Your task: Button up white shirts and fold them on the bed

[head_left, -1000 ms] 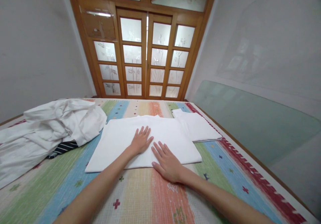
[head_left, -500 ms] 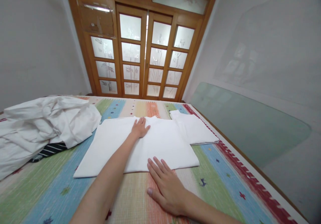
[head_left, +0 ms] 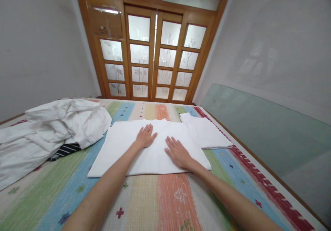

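A white folded cloth [head_left: 121,148] lies flat on the striped multicoloured bedspread [head_left: 160,200]. My left hand [head_left: 145,136] rests palm down on the cloth's middle, fingers stretched out toward its far edge. My right hand [head_left: 178,152] lies flat on the cloth just to the right, fingers spread. Neither hand holds anything.
A smaller folded white cloth [head_left: 205,132] lies at the right, touching the big one. A heap of crumpled white laundry [head_left: 51,127] with a dark striped garment [head_left: 64,150] under it fills the left. Wooden glass-paned doors [head_left: 152,55] stand behind the bed; a pale green panel [head_left: 271,131] leans against the right wall.
My right hand has moved from the bedspread at the near edge forward onto the cloth. My left hand has stayed near the cloth's far middle.
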